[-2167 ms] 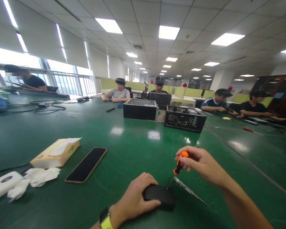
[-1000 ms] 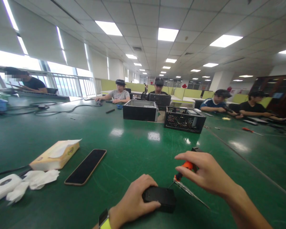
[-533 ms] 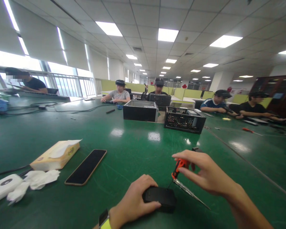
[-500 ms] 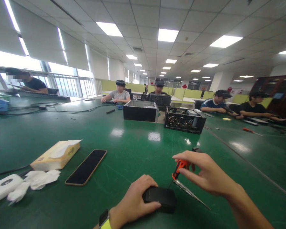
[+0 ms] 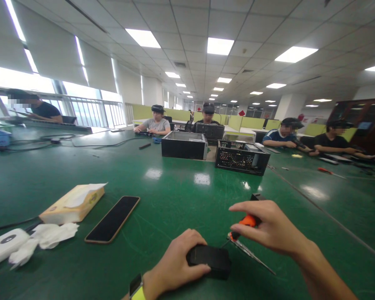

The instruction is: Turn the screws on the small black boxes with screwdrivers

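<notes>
My left hand (image 5: 178, 262) is wrapped round the left end of a black box-like part (image 5: 217, 261) resting on the green table. To its right, my right hand (image 5: 262, 225) holds an orange and black screwdriver (image 5: 248, 221) by the handle, with thumb and index finger apart at the front. The screwdriver leans, its thin shaft pointing down-left at the box's far edge. A second, silver pointed tool (image 5: 253, 255) slants down-right below my right hand. Behind that hand a small black object (image 5: 256, 196) is partly hidden.
Left of my hands lie a phone (image 5: 114, 219), a tissue pack (image 5: 73, 204), crumpled tissue (image 5: 46, 237) and a white device (image 5: 6, 246). Two computer cases (image 5: 184, 146) (image 5: 242, 158) stand farther back. Several people sit around the table; an orange screwdriver (image 5: 326, 171) lies far right.
The screwdriver handle has tilted down to the right, and my right hand has shifted slightly right with it. My left hand and the black box have hardly moved.
</notes>
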The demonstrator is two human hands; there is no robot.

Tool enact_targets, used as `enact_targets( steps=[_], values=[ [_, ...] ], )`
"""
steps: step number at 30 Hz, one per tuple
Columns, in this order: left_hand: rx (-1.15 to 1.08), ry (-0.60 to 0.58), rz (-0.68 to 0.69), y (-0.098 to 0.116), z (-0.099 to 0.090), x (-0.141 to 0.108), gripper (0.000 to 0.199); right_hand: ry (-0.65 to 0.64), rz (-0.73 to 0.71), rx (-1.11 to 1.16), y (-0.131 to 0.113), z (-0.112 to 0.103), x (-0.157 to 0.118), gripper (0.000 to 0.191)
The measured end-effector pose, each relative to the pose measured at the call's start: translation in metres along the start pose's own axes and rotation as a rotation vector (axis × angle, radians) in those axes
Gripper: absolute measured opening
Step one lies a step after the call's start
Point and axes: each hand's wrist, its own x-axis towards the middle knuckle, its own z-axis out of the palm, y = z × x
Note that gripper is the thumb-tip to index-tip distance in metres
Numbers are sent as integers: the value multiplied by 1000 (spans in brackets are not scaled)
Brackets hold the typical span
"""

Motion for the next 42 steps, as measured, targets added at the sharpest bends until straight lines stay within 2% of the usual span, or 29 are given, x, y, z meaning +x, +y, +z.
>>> enact_targets(
  steps=[3,8,12,16,20,23,27,42],
  values=[
    [1,3,2,-1,0,1,32,-29,-25,58,0,0,0,31],
    [-2,1,-1,-1,0,1,32,30,-19,5,4,2,0,28],
    [0,1,-3,-1,1,0,32,-24,-18,58,4,1,0,32],
    [4,-1,-3,-1,1,-1,32,-2,10,16,3,-2,0,31],
    [2,-4,-5,-1,1,0,32,-47,-9,40,2,-3,0,31],
    [4,-11,-4,-1,0,1,33,-32,18,25,0,-4,0,26],
    [3,-5,-3,-1,0,1,32,-78,19,32,-1,-4,-1,31],
    [-24,12,-3,0,0,1,31,-62,24,19,1,-3,-1,30]
  ],
)
